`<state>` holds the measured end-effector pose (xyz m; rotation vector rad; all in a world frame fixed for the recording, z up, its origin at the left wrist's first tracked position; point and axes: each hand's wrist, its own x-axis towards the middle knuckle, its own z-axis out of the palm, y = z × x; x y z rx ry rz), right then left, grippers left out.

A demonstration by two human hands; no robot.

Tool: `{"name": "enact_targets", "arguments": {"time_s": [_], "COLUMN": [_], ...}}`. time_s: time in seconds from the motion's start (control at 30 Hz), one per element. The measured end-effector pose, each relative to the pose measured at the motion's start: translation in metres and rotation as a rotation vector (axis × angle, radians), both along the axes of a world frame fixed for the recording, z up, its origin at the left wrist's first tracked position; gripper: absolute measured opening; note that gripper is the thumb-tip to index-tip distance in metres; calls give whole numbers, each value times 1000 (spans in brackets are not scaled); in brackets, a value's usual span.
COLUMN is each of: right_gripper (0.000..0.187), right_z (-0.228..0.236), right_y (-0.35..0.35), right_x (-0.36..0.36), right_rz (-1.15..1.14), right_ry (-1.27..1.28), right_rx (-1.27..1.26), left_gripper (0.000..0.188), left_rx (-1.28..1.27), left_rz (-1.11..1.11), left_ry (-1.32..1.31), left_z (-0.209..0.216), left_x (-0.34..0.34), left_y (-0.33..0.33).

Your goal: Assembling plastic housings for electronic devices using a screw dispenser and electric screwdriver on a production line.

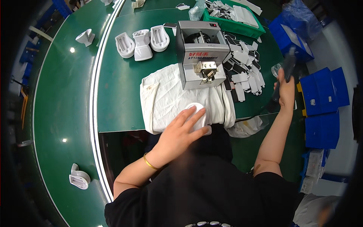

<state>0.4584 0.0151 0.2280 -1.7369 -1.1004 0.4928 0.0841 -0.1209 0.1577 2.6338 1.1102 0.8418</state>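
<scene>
My left hand (181, 130) lies over a white plastic housing (197, 108) on the folded white cloth (166, 98), with fingers across its top and thumb at its near side. The hand covers much of the housing. Out to the right, my right hand (286, 90) is closed around a dark electric screwdriver (289, 64), whose tip points away from me. Beyond the cloth stands a grey bench machine (202, 53) with a metal mechanism at its front.
White housings (143, 45) lie left of the machine. Many small white and black plates (244, 64) are heaped to its right, before a green crate (234, 20). Several blue bins (321, 90) line the far right. More white parts (79, 178) sit on the green conveyor (68, 113) at left.
</scene>
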Motion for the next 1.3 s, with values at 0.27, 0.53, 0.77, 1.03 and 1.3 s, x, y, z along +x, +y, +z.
{"name": "enact_targets", "arguments": {"time_s": [0.27, 0.53, 0.77, 1.03, 1.3], "right_gripper": [80, 77, 71, 18, 52], "right_z": [-84, -82, -67, -65, -86], "right_y": [17, 36, 14, -4, 16], "right_x": [79, 68, 50, -22, -57], "right_rz": [-322, -264, -310, 169, 153], "right_ry": [-752, -772, -928, -682, -818], "right_rx": [-628, -654, -548, -101, -87], "left_gripper": [35, 56, 88, 72, 73], "left_rx": [197, -36, -73, -709, -764], "left_rz": [858, 1545, 1714, 1773, 1268], "left_ry": [-548, -678, 398, -115, -331], "left_z": [-17, -85, -48, -4, 47], "left_x": [-116, -353, -360, -386, -341], "left_y": [38, 46, -40, -207, -200]}}
